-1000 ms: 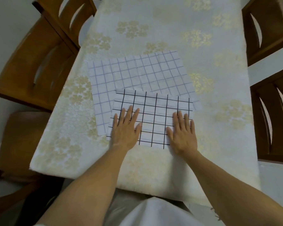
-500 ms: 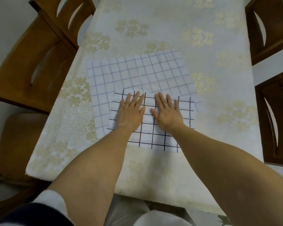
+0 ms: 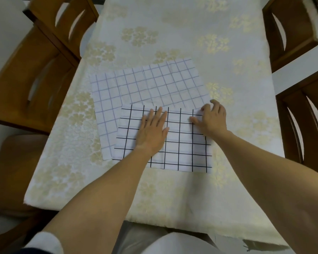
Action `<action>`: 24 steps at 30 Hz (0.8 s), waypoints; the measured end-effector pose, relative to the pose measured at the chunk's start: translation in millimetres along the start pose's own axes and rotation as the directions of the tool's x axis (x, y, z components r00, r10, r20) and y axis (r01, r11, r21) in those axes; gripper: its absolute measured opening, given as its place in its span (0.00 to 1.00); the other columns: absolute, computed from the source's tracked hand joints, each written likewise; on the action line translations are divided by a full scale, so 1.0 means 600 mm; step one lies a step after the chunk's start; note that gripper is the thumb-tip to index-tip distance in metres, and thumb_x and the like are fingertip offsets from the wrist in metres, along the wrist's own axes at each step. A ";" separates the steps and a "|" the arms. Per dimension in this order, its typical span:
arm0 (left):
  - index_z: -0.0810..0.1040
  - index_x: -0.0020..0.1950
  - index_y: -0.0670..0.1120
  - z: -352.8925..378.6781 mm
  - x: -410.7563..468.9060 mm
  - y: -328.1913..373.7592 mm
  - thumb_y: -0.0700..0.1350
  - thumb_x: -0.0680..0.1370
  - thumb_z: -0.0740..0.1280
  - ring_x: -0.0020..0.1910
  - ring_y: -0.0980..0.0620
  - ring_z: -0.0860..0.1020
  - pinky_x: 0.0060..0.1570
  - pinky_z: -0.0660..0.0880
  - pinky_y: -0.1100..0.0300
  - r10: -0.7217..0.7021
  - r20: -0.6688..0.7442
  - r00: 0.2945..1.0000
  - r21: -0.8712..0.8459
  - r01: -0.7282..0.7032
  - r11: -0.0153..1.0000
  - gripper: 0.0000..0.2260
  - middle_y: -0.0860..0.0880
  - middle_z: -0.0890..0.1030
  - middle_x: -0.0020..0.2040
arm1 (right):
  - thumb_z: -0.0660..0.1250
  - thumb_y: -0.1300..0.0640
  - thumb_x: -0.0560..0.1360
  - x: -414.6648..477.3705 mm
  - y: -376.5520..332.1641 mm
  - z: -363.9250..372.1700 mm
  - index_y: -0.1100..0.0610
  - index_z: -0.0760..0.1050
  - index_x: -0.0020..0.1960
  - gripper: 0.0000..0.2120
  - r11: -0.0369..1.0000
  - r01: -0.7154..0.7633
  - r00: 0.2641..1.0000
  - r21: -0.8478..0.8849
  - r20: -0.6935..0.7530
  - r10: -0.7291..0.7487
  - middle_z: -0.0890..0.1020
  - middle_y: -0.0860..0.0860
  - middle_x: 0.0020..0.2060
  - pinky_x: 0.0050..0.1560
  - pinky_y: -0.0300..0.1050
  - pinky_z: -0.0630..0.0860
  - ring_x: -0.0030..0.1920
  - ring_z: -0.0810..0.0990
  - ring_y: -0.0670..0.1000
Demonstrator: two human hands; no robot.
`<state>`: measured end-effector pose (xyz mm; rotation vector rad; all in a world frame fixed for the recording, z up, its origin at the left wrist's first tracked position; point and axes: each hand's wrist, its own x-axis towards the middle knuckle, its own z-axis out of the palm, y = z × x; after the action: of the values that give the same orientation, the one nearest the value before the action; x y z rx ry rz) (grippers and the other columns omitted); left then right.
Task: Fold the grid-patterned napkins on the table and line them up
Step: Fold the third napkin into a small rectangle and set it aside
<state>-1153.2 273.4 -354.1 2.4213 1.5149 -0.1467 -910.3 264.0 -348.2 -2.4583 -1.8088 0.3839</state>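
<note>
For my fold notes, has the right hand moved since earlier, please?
Yes: the right hand slid rightward to the black-grid napkin's far right corner.

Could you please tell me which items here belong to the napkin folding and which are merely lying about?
Part of the job: black-grid white cloth napkin; pale purple-grid white cloth napkins beneath it.
Just there: cream floral tablecloth; brown wooden chairs.

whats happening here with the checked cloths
A person is folding napkins at a table. The left hand presses flat on the black-grid napkin, while the right hand curls round its far right corner, apparently pinching it. That napkin partly overlaps a paler purple-grid napkin lying spread out beneath.
</note>
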 end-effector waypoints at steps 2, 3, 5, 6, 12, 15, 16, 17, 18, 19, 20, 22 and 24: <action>0.37 0.83 0.51 0.013 0.004 0.005 0.58 0.86 0.42 0.82 0.48 0.35 0.80 0.38 0.46 0.017 0.031 0.999 0.012 -0.017 1.000 0.28 0.52 0.35 0.83 | 0.70 0.37 0.74 0.013 0.000 -0.006 0.61 0.74 0.62 0.30 0.999 -0.034 0.999 0.015 0.008 0.034 0.62 0.63 0.74 0.75 0.58 0.55 0.74 0.60 0.65; 0.36 0.83 0.51 0.019 0.003 0.003 0.59 0.86 0.41 0.81 0.49 0.35 0.80 0.37 0.46 0.012 0.033 0.999 0.020 -0.013 1.000 0.28 0.53 0.35 0.83 | 0.71 0.38 0.74 0.017 0.001 -0.010 0.60 0.75 0.60 0.28 0.999 -0.041 0.999 0.026 0.021 0.040 0.64 0.62 0.72 0.73 0.57 0.58 0.72 0.62 0.65; 0.36 0.83 0.51 0.027 0.000 -0.003 0.60 0.85 0.39 0.81 0.49 0.34 0.80 0.37 0.46 0.015 0.010 1.000 0.040 -0.015 0.999 0.29 0.53 0.35 0.82 | 0.72 0.39 0.73 0.023 0.005 -0.023 0.59 0.77 0.56 0.25 0.997 -0.046 0.998 0.057 0.055 0.042 0.71 0.60 0.65 0.65 0.54 0.67 0.65 0.68 0.64; 0.35 0.83 0.51 0.028 -0.001 -0.004 0.60 0.85 0.39 0.81 0.49 0.34 0.80 0.37 0.46 0.019 -0.001 1.000 0.044 -0.019 0.999 0.29 0.53 0.34 0.82 | 0.72 0.39 0.73 0.024 0.007 -0.031 0.58 0.77 0.54 0.23 0.992 -0.058 0.996 0.109 0.073 0.050 0.74 0.58 0.60 0.57 0.51 0.71 0.61 0.72 0.62; 0.36 0.83 0.50 0.033 -0.001 -0.006 0.57 0.86 0.38 0.81 0.52 0.35 0.81 0.39 0.48 -0.004 -0.056 0.998 -0.010 0.004 1.000 0.27 0.54 0.36 0.82 | 0.75 0.45 0.74 -0.044 0.021 -0.054 0.54 0.74 0.61 0.22 0.592 -0.308 0.951 0.745 0.249 0.182 0.84 0.53 0.41 0.35 0.42 0.75 0.37 0.81 0.50; 0.36 0.82 0.48 0.032 0.000 -0.005 0.56 0.86 0.37 0.82 0.52 0.36 0.81 0.39 0.49 -0.014 -0.061 0.998 -0.021 0.013 1.000 0.27 0.52 0.36 0.83 | 0.74 0.46 0.75 -0.099 0.045 -0.029 0.57 0.82 0.54 0.16 0.605 -0.333 0.942 0.723 0.290 0.171 0.86 0.51 0.39 0.34 0.38 0.75 0.36 0.82 0.48; 0.36 0.82 0.48 0.031 0.000 -0.004 0.56 0.86 0.37 0.82 0.52 0.36 0.81 0.39 0.49 -0.014 -0.058 0.998 -0.022 0.013 1.000 0.27 0.52 0.36 0.83 | 0.73 0.45 0.75 -0.111 0.049 -0.021 0.56 0.83 0.51 0.14 0.668 -0.307 0.948 0.678 0.277 0.155 0.86 0.49 0.39 0.38 0.38 0.75 0.38 0.82 0.47; 0.36 0.82 0.48 0.032 0.000 -0.004 0.55 0.86 0.37 0.82 0.52 0.36 0.81 0.38 0.49 -0.014 -0.055 0.998 -0.019 0.013 1.000 0.26 0.52 0.36 0.82 | 0.72 0.43 0.75 -0.117 0.051 -0.014 0.54 0.84 0.49 0.14 0.729 -0.271 0.958 0.629 0.249 0.142 0.86 0.48 0.41 0.41 0.39 0.75 0.41 0.83 0.47; 0.36 0.82 0.48 0.031 0.000 -0.004 0.55 0.86 0.37 0.82 0.52 0.36 0.80 0.38 0.49 -0.015 -0.056 0.998 -0.017 0.014 1.000 0.26 0.52 0.36 0.82 | 0.71 0.41 0.75 -0.119 0.051 -0.009 0.53 0.84 0.49 0.15 0.766 -0.233 0.970 0.598 0.203 0.137 0.85 0.49 0.43 0.44 0.40 0.75 0.45 0.83 0.47; 0.37 0.82 0.48 0.031 0.000 -0.004 0.55 0.86 0.37 0.82 0.52 0.36 0.80 0.38 0.49 -0.015 -0.056 0.998 -0.016 0.014 1.000 0.26 0.52 0.36 0.83 | 0.71 0.39 0.74 -0.119 0.049 -0.007 0.52 0.84 0.52 0.18 0.780 -0.206 0.978 0.591 0.159 0.137 0.84 0.51 0.47 0.47 0.41 0.76 0.48 0.83 0.48; 0.37 0.82 0.48 0.031 0.000 -0.004 0.55 0.86 0.37 0.82 0.52 0.36 0.81 0.39 0.49 -0.016 -0.056 0.998 -0.019 0.014 1.000 0.26 0.52 0.36 0.83 | 0.72 0.37 0.73 -0.117 0.045 -0.010 0.52 0.82 0.56 0.21 0.776 -0.197 0.980 0.599 0.137 0.144 0.82 0.52 0.50 0.49 0.42 0.76 0.50 0.82 0.49; 0.37 0.83 0.49 0.032 0.000 -0.005 0.55 0.86 0.37 0.82 0.53 0.36 0.81 0.39 0.49 -0.017 -0.059 0.998 -0.022 0.015 1.000 0.26 0.52 0.36 0.83 | 0.74 0.38 0.71 -0.111 0.033 -0.021 0.53 0.79 0.54 0.22 0.739 -0.232 0.973 0.632 0.167 0.162 0.78 0.49 0.46 0.46 0.40 0.73 0.46 0.78 0.47; 0.37 0.83 0.49 0.033 0.001 -0.006 0.55 0.86 0.37 0.81 0.53 0.36 0.81 0.38 0.49 -0.015 -0.060 0.998 -0.027 0.013 1.000 0.26 0.53 0.36 0.83 | 0.74 0.42 0.73 -0.104 0.022 -0.030 0.54 0.74 0.40 0.17 0.737 -0.242 0.969 0.631 0.190 0.156 0.74 0.46 0.34 0.37 0.38 0.68 0.37 0.72 0.47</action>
<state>-1154.8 269.7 -374.0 2.4150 1.5499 -0.0566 -911.0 202.5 -323.7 -2.1332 -1.1381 1.0110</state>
